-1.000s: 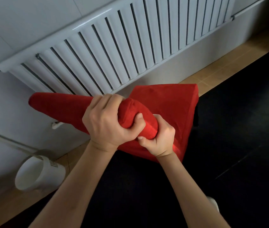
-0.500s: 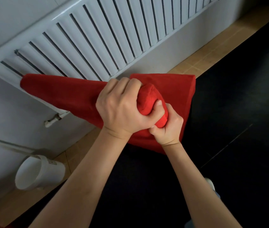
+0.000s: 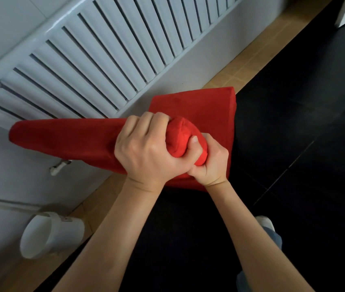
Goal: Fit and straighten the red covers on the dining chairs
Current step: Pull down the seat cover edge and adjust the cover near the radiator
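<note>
The tall backrest in its red fabric cover point(image 3: 66, 140) leans close to the white ribbed metal radiator point(image 3: 108, 55) with only a narrow gap between them, a white plastic bucket point(image 3: 51, 237) lies near the wall below-left, and the dark floor point(image 3: 304, 123) right of the chair stands open.

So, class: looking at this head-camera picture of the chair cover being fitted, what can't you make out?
- Chair legs and frame: head view, hidden under the red cover.
- Right hand fingers: mostly behind the left hand and bunched fabric.
- Radiator: cut off by the top and left edges.
- White bucket contents: interior not visible.
</note>
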A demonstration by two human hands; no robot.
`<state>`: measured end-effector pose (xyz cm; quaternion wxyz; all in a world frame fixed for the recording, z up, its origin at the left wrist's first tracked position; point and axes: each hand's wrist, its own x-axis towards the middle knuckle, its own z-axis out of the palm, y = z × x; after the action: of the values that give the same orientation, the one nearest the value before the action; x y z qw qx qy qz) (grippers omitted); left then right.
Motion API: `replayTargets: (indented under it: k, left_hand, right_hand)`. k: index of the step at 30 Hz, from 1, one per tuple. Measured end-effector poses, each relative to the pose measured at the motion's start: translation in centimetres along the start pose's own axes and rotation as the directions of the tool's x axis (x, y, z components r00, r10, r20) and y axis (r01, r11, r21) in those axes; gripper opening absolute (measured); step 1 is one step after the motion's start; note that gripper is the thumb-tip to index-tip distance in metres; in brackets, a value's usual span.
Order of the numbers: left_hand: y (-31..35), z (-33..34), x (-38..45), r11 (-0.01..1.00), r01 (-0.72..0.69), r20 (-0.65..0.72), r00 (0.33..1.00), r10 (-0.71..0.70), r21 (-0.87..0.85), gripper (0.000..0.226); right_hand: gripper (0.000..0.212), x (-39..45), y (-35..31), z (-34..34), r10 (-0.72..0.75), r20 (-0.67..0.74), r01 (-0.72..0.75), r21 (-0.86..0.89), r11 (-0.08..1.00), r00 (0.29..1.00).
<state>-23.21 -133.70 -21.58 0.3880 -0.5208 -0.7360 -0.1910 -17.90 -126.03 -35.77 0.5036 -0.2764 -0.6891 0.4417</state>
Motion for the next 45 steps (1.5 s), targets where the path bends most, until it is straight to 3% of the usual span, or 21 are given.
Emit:
replayTargets:
  k: [8, 15, 45]
  left_hand:
    - [0.7, 1.0, -2.1, 1.000, 0.007, 0.050, 0.999, -0.009, 0.028, 0.044]
    - [0.3, 1.4, -2.0, 0.999, 0.012, 0.046, 0.999, -0.013, 0.031, 0.044]
    - [0.0, 1.5, -2.0, 0.999, -0.032, 0.038, 0.999, 0.031, 0.034, 0.045]
  right_hand:
    - [0.109, -0.4, 1.2, -1.1, 0.037, 0.132, -0.021, -0.115, 0.993, 0.991]
    - [0.121, 0.0, 1.0, -1.0, 0.055, 0.167, -0.037, -0.109, 0.993, 0.984]
    - [0.122, -0.1, 0.9, -0.9, 0.069, 0.173, -0.043, -0.153, 0.987, 0.983]
